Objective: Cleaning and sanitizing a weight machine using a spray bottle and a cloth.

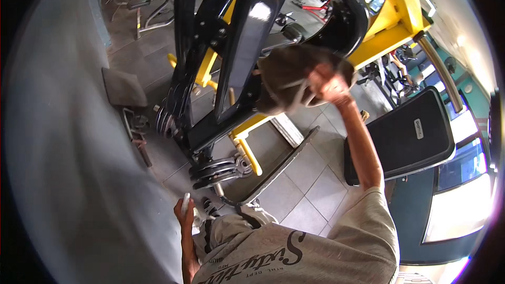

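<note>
My right hand is raised and blurred, gripping a dark brown cloth. The cloth bunches against the black metal frame of a gym machine, below a yellow steel arm. Down by my left hip, my left hand is wrapped around a bottle with a white top; most of its body is hidden by my fingers, and it looks like a spray bottle. Weight plates sit on the lower part of the machine, beside a yellow handle.
A grey wall rises close on my left. A black padded backrest stands to the right, under a metal bar. A dark base rail crosses the tiled floor. Beyond are a bench and other gym equipment.
</note>
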A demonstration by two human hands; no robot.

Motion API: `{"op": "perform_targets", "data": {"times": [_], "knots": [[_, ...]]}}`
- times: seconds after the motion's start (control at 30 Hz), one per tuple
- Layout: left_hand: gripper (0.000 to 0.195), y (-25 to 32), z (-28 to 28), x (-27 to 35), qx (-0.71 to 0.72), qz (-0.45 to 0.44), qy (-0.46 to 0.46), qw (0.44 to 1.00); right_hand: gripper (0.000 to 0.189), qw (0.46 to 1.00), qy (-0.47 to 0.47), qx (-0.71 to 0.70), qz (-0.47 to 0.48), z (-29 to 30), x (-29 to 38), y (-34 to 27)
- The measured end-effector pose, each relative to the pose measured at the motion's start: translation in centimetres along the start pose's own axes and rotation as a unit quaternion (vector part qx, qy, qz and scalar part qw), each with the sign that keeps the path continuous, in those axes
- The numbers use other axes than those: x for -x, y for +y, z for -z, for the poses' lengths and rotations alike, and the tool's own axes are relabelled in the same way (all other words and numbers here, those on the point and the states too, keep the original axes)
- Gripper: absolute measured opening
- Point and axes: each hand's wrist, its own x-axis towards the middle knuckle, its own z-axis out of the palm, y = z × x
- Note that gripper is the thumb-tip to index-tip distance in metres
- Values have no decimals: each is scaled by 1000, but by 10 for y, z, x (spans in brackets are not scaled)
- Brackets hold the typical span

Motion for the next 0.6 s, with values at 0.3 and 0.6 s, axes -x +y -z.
{"op": "perform_targets", "data": {"times": [0.3,0.6], "knots": [[17,30,4,20,-8,37,37,999,37,978,41,9,-205,-4,-54,-96],[19,34,24,44,-66,72,61,993,39,953,108,-237,-158,-109,-17,-261]]}}
